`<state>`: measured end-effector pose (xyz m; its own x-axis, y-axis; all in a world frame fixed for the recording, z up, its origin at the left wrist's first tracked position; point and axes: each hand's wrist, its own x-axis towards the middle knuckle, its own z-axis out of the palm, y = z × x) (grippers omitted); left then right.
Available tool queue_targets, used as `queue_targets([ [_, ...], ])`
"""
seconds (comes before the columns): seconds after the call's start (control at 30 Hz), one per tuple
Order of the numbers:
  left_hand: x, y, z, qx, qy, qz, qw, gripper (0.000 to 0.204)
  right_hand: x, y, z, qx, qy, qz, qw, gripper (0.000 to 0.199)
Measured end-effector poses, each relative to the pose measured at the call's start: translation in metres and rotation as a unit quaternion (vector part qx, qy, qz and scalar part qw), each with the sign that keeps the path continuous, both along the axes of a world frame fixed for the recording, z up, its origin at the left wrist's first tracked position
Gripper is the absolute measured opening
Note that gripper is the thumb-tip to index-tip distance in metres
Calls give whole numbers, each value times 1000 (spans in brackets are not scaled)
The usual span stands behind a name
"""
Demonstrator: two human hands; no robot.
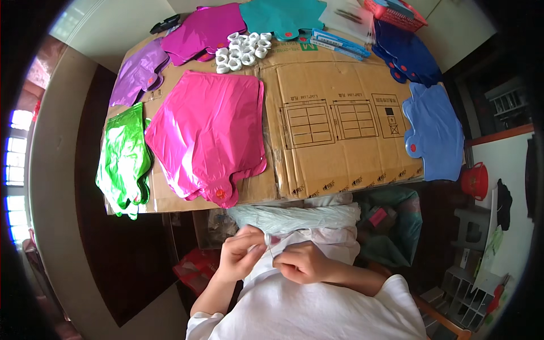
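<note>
Over my lap, my left hand is closed, its fingertips pinching a small white piece that looks like the white rolls on the table. A thin pale string runs from there to my right hand, whose fingers are curled and pinched around it. Just beyond both hands, a thick bundle of pale string lies across my lap. A cluster of small white rolls sits on the cardboard-covered table. Left of the table's middle lies a stack of shiny pink foil balloons, flat.
Around the table's edge lie flat foil balloons: green, purple, magenta, teal, navy and light blue. A red basket and blue packets are at the back. A greenish bag hangs below right.
</note>
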<state>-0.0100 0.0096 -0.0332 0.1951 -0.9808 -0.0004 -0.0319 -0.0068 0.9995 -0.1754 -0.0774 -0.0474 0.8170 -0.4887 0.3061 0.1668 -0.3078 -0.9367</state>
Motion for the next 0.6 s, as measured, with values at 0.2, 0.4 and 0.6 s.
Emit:
queue_targets([
  [0.2, 3, 4, 14, -43, 169, -108, 979, 20, 4, -17, -7, -12, 48, -60, 997, 7],
  [0.4, 8, -3, 16, -6, -101, -91, 991, 20, -3, -14, 12, -9, -10, -14, 1000, 9],
  [0.6, 4, -2, 12, -42, -72, -16, 996, 20, 2, 0, -3, -40, -18, 17, 999, 9],
])
